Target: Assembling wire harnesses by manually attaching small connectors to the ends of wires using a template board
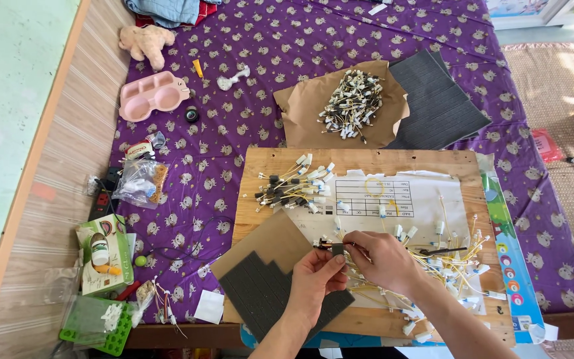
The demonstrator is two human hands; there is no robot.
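Surface: purple patterned bedsheet [380,40] on a bed, with a wooden board [280,166] laid on it as a flat tabletop for small parts.
Left hand [313,282]: comes up from the bottom edge, palm toward the camera, grip pinched closed on a small grey foam piece [337,249] at the wire's end.
Right hand [383,259]: reaches in from the right, fingers curled, grip closed on the same thin wire [330,244], held taut between both hands.
Foam sheet [267,289]: dark grey, partly cut away, just under the left hand; judged placed within easy reach.
Loose wires [446,259]: yellow leads with white connectors, tangled just right of the hands.
Paper form [393,196]: under that pile.
Sorted bundle [290,186]: wires with dark pieces fitted, apart at the board's far left.
Far pile [353,103]: more wires on brown paper [300,110], stack of grey foam sheets [433,100] beside it.
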